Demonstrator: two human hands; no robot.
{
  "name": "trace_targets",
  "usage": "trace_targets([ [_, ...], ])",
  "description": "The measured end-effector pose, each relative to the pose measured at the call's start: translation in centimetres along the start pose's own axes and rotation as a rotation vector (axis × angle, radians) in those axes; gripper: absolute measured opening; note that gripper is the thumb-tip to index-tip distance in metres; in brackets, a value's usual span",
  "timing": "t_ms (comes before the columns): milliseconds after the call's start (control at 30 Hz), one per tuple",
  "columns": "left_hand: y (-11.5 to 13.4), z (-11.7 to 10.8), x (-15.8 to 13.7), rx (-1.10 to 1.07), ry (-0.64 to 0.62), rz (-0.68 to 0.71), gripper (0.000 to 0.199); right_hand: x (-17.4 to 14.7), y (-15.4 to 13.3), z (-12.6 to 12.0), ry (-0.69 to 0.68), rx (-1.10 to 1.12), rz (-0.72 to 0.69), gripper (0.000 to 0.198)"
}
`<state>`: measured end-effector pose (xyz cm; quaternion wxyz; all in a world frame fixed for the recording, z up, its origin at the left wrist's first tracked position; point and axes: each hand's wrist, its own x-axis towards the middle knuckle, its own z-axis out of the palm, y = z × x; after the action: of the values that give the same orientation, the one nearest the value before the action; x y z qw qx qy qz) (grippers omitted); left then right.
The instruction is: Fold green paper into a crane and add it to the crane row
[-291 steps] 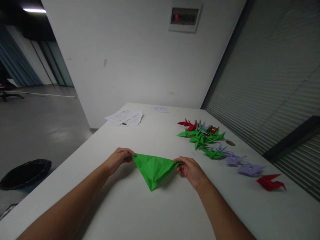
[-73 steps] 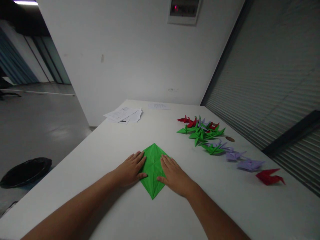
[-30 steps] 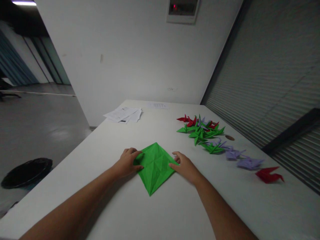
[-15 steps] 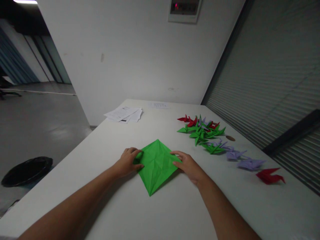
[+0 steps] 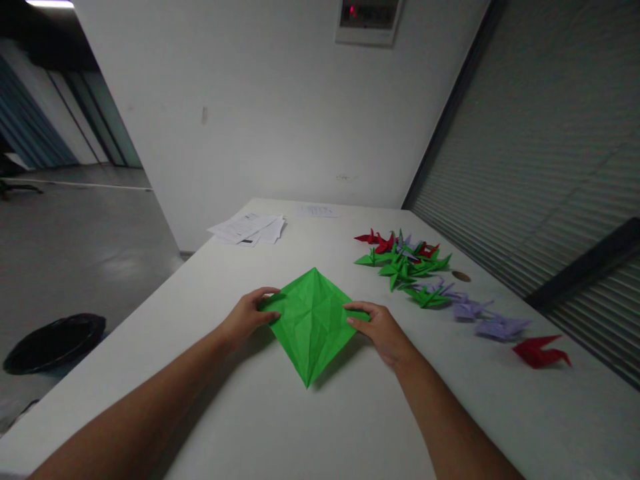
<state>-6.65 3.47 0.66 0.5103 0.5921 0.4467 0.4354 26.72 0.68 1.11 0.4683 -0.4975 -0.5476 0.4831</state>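
A green square of origami paper (image 5: 311, 320), marked with many creases, is turned so one corner points toward me and one away. My left hand (image 5: 250, 313) pinches its left corner between thumb and fingers. At the opposite corner, my right hand (image 5: 375, 328) is closed on the paper in the same way. The near part of the sheet seems slightly raised, with a shadow beneath it on the white table (image 5: 280, 433).
Folded paper cranes in green (image 5: 397, 270), purple (image 5: 501, 327) and red (image 5: 543, 351) lie along the table's right side beside the blinds (image 5: 525, 153). A brown disc (image 5: 461, 276) is near them. Printed sheets (image 5: 247, 228) lie at the far left. A black-lined bin (image 5: 55, 343) stands on the floor.
The green paper has spread wider and flatter and turned a little. My left hand has moved slightly left and away from me with its corner; my right hand has barely shifted.
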Motion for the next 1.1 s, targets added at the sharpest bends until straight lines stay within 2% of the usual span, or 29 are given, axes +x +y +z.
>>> trace_targets([
  [167,0.2,-0.1,-0.1,-0.063,0.046,-0.039,0.043,-0.2,-0.3,-0.2,0.003,-0.072,-0.011,0.053],
  [300,0.4,-0.3,-0.1,-0.073,0.041,-0.061,0.035,-0.1,-0.2,-0.2,0.001,-0.032,0.011,0.057],
  [433,0.7,-0.3,-0.1,-0.096,0.047,-0.067,0.037,0.0,0.1,-0.2,-0.001,0.036,0.048,0.059],
  [767,1.1,-0.4,-0.3,-0.152,0.045,-0.120,0.043,-0.2,-0.4,-0.3,0.001,-0.056,0.011,0.059],
  [1100,0.6,-0.3,-0.1,-0.184,0.062,-0.137,0.044,0.1,0.2,-0.3,0.006,-0.103,-0.011,0.048],
])
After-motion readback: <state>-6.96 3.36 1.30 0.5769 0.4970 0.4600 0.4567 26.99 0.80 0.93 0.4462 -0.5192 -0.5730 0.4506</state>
